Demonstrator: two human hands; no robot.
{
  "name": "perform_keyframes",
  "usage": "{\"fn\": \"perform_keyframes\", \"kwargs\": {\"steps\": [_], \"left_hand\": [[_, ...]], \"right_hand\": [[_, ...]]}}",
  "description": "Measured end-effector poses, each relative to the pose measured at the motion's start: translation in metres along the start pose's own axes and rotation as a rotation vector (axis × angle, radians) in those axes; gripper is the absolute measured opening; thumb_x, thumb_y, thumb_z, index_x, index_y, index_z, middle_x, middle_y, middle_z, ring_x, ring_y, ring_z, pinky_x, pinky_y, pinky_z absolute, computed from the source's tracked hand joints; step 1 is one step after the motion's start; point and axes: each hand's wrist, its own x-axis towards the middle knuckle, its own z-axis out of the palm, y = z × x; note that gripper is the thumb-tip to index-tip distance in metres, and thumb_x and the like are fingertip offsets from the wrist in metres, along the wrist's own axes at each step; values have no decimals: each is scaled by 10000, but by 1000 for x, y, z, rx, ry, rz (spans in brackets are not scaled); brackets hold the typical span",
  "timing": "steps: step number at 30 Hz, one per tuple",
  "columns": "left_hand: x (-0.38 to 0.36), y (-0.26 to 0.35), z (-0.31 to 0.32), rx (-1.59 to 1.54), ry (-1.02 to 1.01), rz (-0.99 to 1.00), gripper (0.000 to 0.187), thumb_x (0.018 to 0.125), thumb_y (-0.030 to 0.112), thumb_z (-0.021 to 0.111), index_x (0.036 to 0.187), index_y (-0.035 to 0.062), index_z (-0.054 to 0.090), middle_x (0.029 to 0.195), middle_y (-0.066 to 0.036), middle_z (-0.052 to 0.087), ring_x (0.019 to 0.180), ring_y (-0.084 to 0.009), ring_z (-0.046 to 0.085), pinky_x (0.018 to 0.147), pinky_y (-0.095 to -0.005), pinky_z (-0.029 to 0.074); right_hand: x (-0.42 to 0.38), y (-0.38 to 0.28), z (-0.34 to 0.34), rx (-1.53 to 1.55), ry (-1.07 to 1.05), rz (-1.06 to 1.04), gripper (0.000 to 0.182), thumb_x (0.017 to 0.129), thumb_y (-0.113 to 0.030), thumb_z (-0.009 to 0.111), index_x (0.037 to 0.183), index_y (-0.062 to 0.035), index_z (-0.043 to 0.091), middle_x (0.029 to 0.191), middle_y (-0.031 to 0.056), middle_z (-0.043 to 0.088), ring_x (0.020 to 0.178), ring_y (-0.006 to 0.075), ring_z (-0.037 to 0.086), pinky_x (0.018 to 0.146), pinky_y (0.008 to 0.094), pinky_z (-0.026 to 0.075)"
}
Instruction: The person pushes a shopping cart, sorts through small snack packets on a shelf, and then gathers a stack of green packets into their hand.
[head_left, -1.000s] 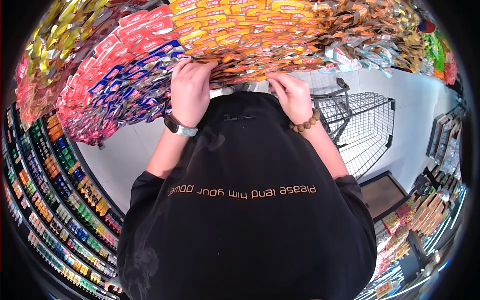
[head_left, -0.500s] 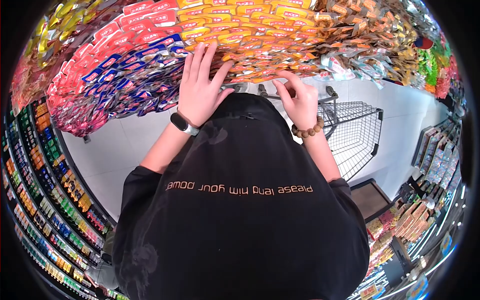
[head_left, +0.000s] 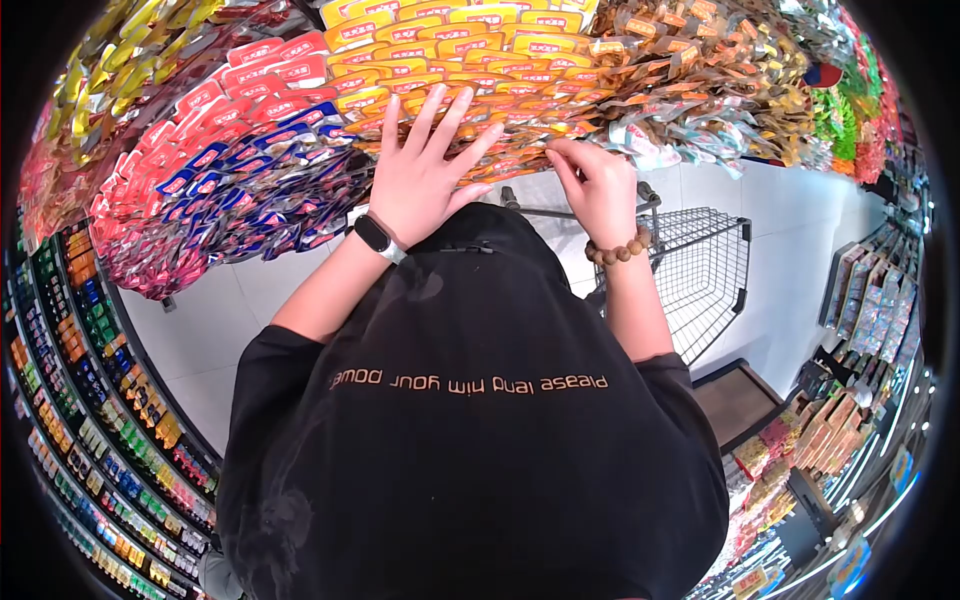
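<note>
Left hand (head_left: 415, 188) has spread wider over the yellow-labelled packets (head_left: 467, 47); right hand (head_left: 606, 192) curls narrowly at their near edge, any grip unclear.

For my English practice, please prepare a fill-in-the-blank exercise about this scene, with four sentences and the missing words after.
The hand with its fingers spread over the yellow packets is the person's ____ hand. The bracelet on the other wrist is made of round brown ____. The wire cart stands on the person's ____ side. The colour of the person's shirt is ____.

Missing words: left; beads; right; black.
</note>
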Motion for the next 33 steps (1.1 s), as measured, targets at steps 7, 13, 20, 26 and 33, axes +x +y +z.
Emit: {"fn": "perform_keyframes", "kwargs": {"steps": [7,13,20,26,33], "left_hand": [[7,4,-11,-71,31,-8,640,881,513,739,1471,323,581,1667,-117,349,1556,-393,260,1227,-698,142],[31,8,0,-179,118,18,270,933,345,737,1108,140,728,1654,-114,375,1561,-378,261,1240,-672,160],[49,13,9,-180,83,19,176,954,290,717,923,123,763,1646,-78,410,1571,-349,257,1260,-650,140],[53,16,9,-148,83,-22,252,944,332,723,813,120,764,1636,-70,431,1569,-344,265,1252,-670,128],[52,17,6,-118,57,-3,202,933,323,731,877,132,771,1627,-96,437,1555,-352,293,1253,-668,136]], "right_hand": [[11,5,-8,-127,-151,-36,108,919,-220,740,944,-127,789,734,120,720,691,331,718,627,430,560],[11,8,-10,-136,-217,-32,147,939,-277,721,942,-149,793,708,132,709,675,330,715,615,442,560],[10,-2,-20,-231,-312,-5,186,951,-317,735,1007,-172,836,731,102,737,644,298,718,615,409,571],[11,-3,-23,-287,-374,-14,251,984,-373,693,960,-169,837,674,121,705,614,313,703,584,427,558],[9,-10,-22,-263,-357,44,266,993,-383,663,1001,-161,809,694,132,709,653,326,717,594,446,558]]}}
